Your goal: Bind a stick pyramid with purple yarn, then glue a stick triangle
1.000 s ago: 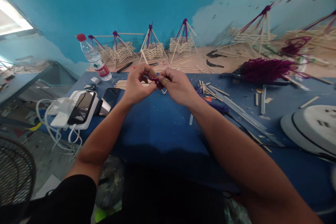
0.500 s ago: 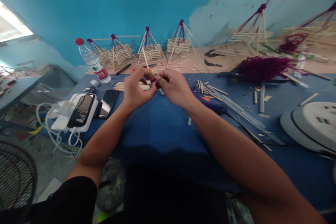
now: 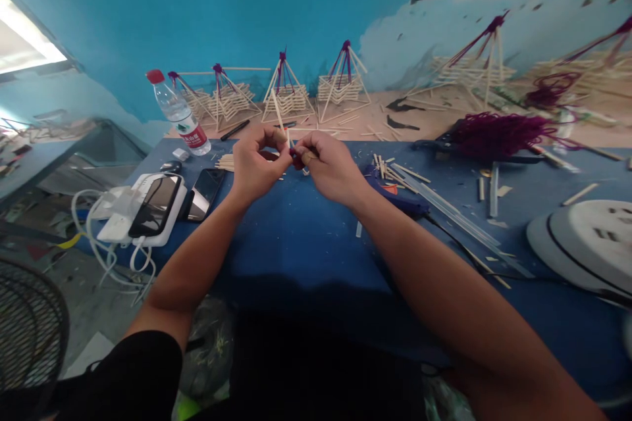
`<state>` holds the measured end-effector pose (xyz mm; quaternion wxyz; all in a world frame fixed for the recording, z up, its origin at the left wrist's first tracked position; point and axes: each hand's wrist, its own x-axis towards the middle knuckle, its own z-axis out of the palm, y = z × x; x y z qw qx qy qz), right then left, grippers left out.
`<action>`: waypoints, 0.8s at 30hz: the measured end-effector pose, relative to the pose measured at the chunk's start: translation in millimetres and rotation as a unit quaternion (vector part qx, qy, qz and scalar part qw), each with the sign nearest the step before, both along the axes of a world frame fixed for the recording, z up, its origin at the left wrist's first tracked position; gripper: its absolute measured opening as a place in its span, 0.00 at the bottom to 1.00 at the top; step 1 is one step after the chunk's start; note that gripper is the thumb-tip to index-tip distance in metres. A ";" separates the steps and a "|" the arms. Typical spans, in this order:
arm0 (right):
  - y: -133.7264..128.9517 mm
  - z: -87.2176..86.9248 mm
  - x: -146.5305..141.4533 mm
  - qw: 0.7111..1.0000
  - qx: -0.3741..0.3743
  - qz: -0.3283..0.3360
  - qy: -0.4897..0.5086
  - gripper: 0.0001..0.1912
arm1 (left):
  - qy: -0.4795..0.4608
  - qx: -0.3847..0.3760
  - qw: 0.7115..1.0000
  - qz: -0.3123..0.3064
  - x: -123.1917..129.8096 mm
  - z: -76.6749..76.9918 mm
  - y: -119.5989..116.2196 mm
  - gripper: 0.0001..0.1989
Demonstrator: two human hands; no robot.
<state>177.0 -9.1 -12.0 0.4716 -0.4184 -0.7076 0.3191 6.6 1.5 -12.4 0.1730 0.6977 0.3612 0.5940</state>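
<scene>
My left hand (image 3: 257,164) pinches thin wooden sticks (image 3: 279,112) at the middle of the blue table. Beside it, my right hand (image 3: 328,166) is closed, with thumb and forefinger on dark purple yarn (image 3: 295,155) where the sticks meet. The fingertips of both hands nearly touch and hide much of the yarn. Under and behind my left hand lies a bundle of sticks (image 3: 226,162). A blue glue gun (image 3: 402,202) rests right of my right hand, near short stick pieces (image 3: 380,164).
Several stick structures with purple yarn tops (image 3: 285,100) line the wall. At left are a water bottle (image 3: 191,131), a phone (image 3: 204,194) and a white power strip with cables (image 3: 165,230). At right are purple yarn (image 3: 498,131), clear glue sticks (image 3: 444,210) and a round white device (image 3: 587,237).
The sticks between my hands have shifted and stand slightly more upright. Both hands stay close together, with small finger movements. The camera view has shifted slightly.
</scene>
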 end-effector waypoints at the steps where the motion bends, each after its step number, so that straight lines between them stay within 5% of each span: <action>1: 0.3 -0.2 0.1 1.000 0.007 -0.004 -0.011 0.11 | -0.010 -0.012 1.000 -0.006 -0.4 0.2 1.1 0.07; 13: 5.7 -7.2 5.6 0.995 0.066 -0.034 -0.071 0.09 | -0.053 -0.079 0.994 -0.061 -5.3 -1.9 10.2 0.10; 24: 10.7 -17.3 4.0 0.980 0.134 -0.105 -0.099 0.09 | -0.085 -0.055 0.993 -0.054 -6.7 -7.7 19.2 0.11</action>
